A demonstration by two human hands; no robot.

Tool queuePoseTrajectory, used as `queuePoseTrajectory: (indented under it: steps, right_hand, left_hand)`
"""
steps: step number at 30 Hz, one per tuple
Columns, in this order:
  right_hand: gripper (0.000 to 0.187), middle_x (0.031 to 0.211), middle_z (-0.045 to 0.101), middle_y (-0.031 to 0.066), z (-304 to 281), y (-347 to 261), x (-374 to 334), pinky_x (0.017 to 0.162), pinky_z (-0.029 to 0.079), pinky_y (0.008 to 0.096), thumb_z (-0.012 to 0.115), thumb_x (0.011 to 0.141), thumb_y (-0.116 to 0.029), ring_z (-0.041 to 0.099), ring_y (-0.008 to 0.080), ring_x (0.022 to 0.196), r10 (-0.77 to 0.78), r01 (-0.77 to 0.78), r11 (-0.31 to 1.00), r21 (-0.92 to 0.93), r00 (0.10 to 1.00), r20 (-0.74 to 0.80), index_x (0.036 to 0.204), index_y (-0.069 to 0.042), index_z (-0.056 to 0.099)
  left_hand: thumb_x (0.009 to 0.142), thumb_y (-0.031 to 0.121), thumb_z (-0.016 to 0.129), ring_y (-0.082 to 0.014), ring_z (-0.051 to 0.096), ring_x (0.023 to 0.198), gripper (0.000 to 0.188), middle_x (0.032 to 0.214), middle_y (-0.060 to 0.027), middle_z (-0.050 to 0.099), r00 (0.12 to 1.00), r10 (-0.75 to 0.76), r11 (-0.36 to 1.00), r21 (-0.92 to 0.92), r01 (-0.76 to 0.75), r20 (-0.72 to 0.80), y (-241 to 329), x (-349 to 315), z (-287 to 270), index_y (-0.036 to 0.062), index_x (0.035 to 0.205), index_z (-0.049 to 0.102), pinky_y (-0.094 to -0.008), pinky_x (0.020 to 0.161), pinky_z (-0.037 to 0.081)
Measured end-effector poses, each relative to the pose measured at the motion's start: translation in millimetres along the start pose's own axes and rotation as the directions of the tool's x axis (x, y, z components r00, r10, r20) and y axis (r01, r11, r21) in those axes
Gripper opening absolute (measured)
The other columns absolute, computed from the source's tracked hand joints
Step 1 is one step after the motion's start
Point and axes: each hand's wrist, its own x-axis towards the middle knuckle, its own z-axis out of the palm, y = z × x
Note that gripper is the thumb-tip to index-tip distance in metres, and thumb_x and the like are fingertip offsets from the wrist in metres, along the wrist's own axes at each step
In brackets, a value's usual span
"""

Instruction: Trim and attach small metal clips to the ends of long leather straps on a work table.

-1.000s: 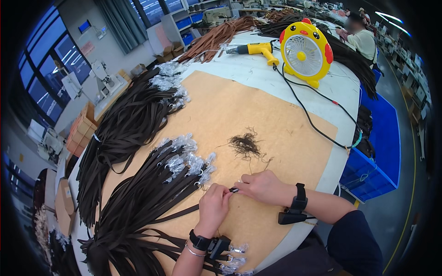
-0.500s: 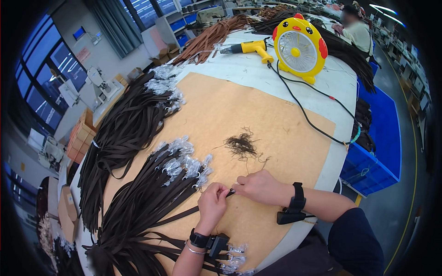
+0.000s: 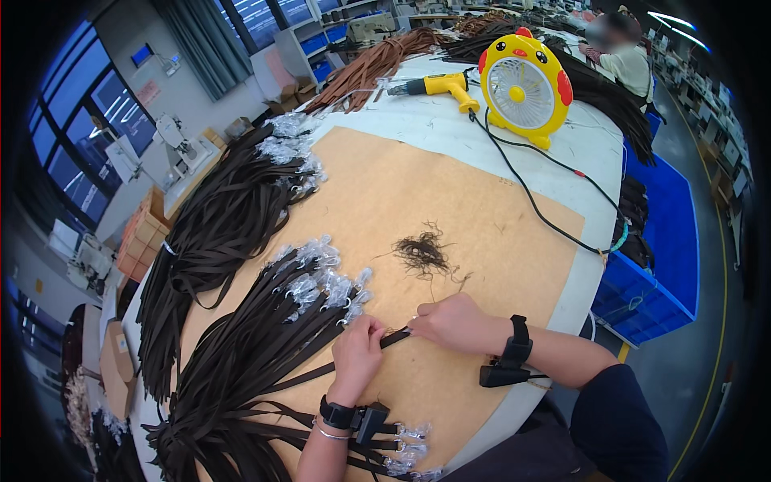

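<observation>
A dark brown strap point(image 3: 395, 338) is stretched between my two hands above the tan sheet point(image 3: 498, 241). My left hand point(image 3: 359, 353) is closed around the strap, whose length runs back left into a bundle of similar straps point(image 3: 241, 353). At the strap's end, my right hand point(image 3: 451, 324) pinches it, and the fingers hide the tip. Clear plastic-wrapped hooks point(image 3: 321, 277) finish the bundled straps just beyond my left hand. A few more wrapped hooks point(image 3: 411, 450) lie near my left wrist. Ahead of my hands sits a small heap of dark thread scraps point(image 3: 423, 252).
Another strap bundle point(image 3: 217, 217) lies at the left. Farther back are a yellow heat gun point(image 3: 438, 85) and a chick-shaped fan point(image 3: 524, 88), with a black cable point(image 3: 530, 197) crossing the table's right side. A blue bin point(image 3: 658, 281) stands at right. A person point(image 3: 626, 64) sits beyond.
My left hand has slid left along the strap, away from my right hand, so more strap shows between them. The right hand has barely moved.
</observation>
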Motion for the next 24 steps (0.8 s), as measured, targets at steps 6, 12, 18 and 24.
queuePoseTrajectory:
  steps: [6, 12, 18, 24]
  right_hand:
    - [0.021, 0.076, 0.062, 0.0072, -1, 2, -3, 0.054, 0.052, 0.0376, 0.064, 0.090, -0.026, 0.067, 0.0254, 0.066, 0.025, -0.024, 0.999, 0.045, 1.000, -0.005, 0.080, -0.008, 0.068]
    - [0.023, 0.077, 0.061, 0.0079, -4, 1, -3, 0.055, 0.052, 0.0379, 0.063, 0.092, -0.027, 0.067, 0.0256, 0.067, 0.010, -0.009, 1.000, 0.028, 1.000, -0.009, 0.083, -0.007, 0.068]
    - [0.021, 0.076, 0.061, 0.0083, -2, 0, -3, 0.054, 0.052, 0.0378, 0.062, 0.092, -0.025, 0.067, 0.0259, 0.065, 0.005, -0.005, 1.000, 0.007, 1.000, 0.013, 0.084, -0.006, 0.068]
    - [0.017, 0.077, 0.061, 0.0086, -3, -3, -3, 0.055, 0.052, 0.0377, 0.063, 0.087, -0.021, 0.067, 0.0258, 0.066, -0.004, 0.004, 1.000, 0.000, 1.000, 0.005, 0.081, -0.006, 0.067]
  left_hand:
    - [0.087, 0.011, 0.068, -0.0295, 0.066, 0.074, 0.024, 0.094, -0.0093, 0.065, 0.995, 0.094, 0.995, 0.029, -0.094, 0.014, 25, -3, -22, 0.0096, 0.111, 0.064, -0.0371, 0.062, 0.050]
    - [0.086, 0.007, 0.067, -0.0305, 0.065, 0.069, 0.013, 0.086, -0.0084, 0.063, 0.941, 0.327, 0.940, 0.069, -0.333, 0.087, 19, 1, -15, 0.0080, 0.099, 0.068, -0.0395, 0.062, 0.052]
    - [0.085, 0.004, 0.066, -0.0306, 0.065, 0.071, 0.006, 0.084, -0.0081, 0.062, 0.931, 0.357, 0.922, 0.134, -0.364, 0.075, 23, 2, -8, 0.0073, 0.089, 0.065, -0.0386, 0.058, 0.051]
    - [0.085, 0.006, 0.065, -0.0291, 0.065, 0.070, 0.007, 0.086, -0.0057, 0.060, 0.942, 0.334, 0.939, 0.082, -0.333, -0.006, 17, 3, 2, 0.0100, 0.090, 0.062, -0.0393, 0.056, 0.050]
